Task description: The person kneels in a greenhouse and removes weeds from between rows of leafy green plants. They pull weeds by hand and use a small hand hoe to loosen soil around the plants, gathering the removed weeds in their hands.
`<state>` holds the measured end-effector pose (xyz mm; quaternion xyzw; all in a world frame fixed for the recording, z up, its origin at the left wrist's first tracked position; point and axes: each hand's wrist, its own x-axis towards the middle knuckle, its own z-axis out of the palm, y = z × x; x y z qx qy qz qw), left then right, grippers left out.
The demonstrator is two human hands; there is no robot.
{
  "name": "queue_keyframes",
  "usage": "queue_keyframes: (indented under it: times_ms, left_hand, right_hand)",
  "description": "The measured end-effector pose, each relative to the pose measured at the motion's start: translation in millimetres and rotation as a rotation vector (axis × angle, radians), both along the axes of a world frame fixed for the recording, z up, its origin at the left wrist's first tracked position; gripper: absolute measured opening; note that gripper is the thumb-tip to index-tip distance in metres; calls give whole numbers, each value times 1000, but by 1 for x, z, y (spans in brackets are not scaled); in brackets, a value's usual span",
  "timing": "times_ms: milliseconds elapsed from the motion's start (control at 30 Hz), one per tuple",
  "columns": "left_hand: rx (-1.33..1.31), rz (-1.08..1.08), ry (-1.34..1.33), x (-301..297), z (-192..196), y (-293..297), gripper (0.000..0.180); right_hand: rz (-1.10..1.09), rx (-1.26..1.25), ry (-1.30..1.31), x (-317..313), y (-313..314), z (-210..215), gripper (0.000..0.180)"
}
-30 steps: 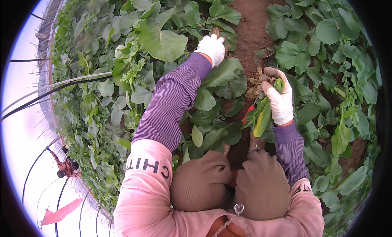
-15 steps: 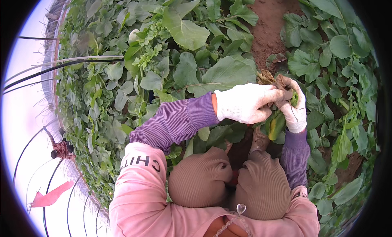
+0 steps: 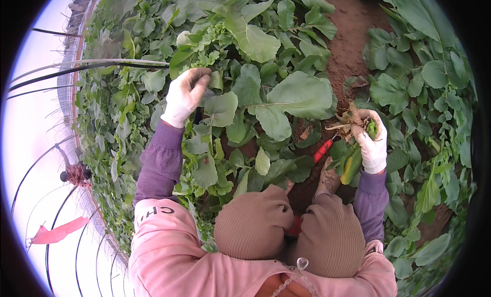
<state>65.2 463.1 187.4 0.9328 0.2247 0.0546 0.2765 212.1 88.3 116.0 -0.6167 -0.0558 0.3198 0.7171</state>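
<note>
**Left hand swings out to the leaves while the right keeps its uprooted plant**

Swung away from the right hand, where it was half a second ago, the left hand (image 3: 185,95) now sits in the upper left of the frame, its soiled white knit glove curled around a broad green leaf (image 3: 221,109) and pinching the leaf's edge between fingers and thumb. Its ribbed purple sleeve (image 3: 161,161) runs down to a smooth pink jacket (image 3: 169,246) at the bottom.

At centre right the right hand (image 3: 371,143) — also in a white knit glove — stays clenched on an uprooted plant (image 3: 355,143): a tangle of brown, stringy roots with clinging soil pokes out above the fist, and glossy, elongated green leaves hang below it. Just left of that hand, a tool with a red handle (image 3: 322,151) lies on the ground among the foliage.

2 rounded knees in coarse brown fabric (image 3: 291,230) fill the lower middle. Dense, flat, paddle-shaped leaves cover most of the bed, and a strip of crumbly reddish-brown soil (image 3: 353,41) runs up the upper right. Thin dark hoops (image 3: 66,72) arch over pale, translucent sheeting along the left rim — a pink strip of ribbon (image 3: 59,231) lies at lower left.
</note>
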Motion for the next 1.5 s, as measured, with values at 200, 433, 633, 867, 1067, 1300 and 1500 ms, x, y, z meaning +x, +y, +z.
queue_keyframes:
  times_ms: [200, 433, 633, 867, 1067, 1300, 1500]
  left_hand:
    - [-203, 390, -42, 0, -21, 56, 28]
    - [-209, 380, 142, -1, -34, 80, 31]
    - [85, -145, 260, 36, -16, 93, 29]
    - [266, -216, 320, 56, -7, 90, 25]
    - [-248, 219, 154, 12, -38, 106, 28]
    - [-620, 337, 234, -73, -67, 68, 30]
    - [59, -54, 183, -55, -125, 55, 37]
  right_hand:
    - [16, -34, -62, -2, 2, -6, 27]
    - [16, -38, -7, -6, 4, -8, 30]
    - [112, -111, -93, -11, 18, -6, 30]
    - [196, -184, -89, -15, 22, -5, 33]
    - [187, -203, -93, -14, 21, -10, 32]
    - [229, -201, -8, -15, 23, -10, 29]
    - [331, -229, -49, -22, 31, -13, 29]
